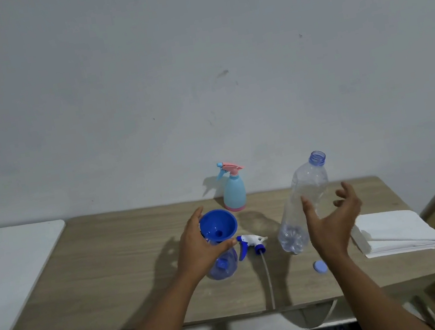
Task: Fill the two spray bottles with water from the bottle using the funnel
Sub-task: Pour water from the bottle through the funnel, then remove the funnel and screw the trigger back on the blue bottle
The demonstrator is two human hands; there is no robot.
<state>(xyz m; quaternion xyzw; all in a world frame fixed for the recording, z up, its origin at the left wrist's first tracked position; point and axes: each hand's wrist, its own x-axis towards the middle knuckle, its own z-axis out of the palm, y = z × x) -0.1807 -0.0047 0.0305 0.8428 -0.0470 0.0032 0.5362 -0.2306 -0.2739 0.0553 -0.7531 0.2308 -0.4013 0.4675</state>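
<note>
We get 1 head view, looking forward and down at the surface [127,254], near, wall behind.

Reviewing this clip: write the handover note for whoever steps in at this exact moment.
Left hand: holds the funnel seated in the open blue sprayer.
Right hand: open beside the uncapped water bottle, not gripping it; the bottle stands on the table and looks nearly empty.
Trigger head and bottle cap lie on the table.
Pink sprayer stands at the back, head on.
Left: refit the trigger head, move the funnel off; the pink sprayer's fill level can't be seen.
</note>
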